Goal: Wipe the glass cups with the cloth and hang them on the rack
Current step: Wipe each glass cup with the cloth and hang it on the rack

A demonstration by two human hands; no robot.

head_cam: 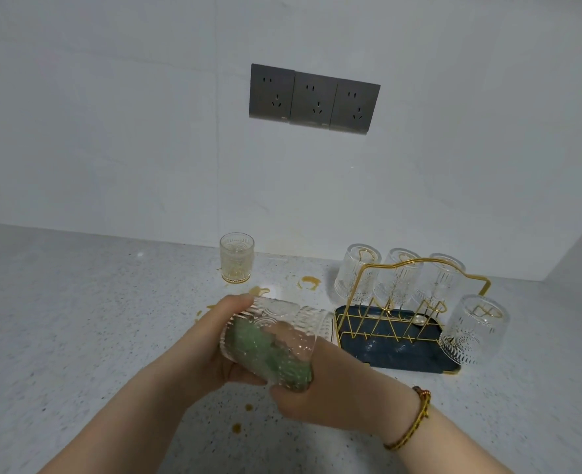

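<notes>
A: Got far with the wiping?

B: Judged it well past halfway. Counted four hung cups [472, 330] upside down on the rack [390, 311], over the tray [402, 357] near the right back corner of the counter [77, 319].

A: And found the hands where?

B: Caught mid-wipe, toward the front edge. Saw the left hand [221, 340] with its grip wrapped round a cup [282, 314], tipped on its side and held clear of the counter. Saw the right hand [317, 395] with its grip pushed into the mouth of that cup, grasping the cloth [269, 350] as far as the ribbed glass let through.

A: Left anything untouched?

B: Spotted a dirty cup [236, 258] upright by the back edge, well apart from the rack and yellowish inside. Reckoned it not yet wiped.

A: Noticed room on the rack?

B: Made out bare prongs on its near side; could not count them. Also saw brown spills [308, 282] on the counter between the dirty cup and the rack.

A: So, left to do?

B: Needed to finish and hang the cup, then to wipe and hang the dirty cup.
</notes>
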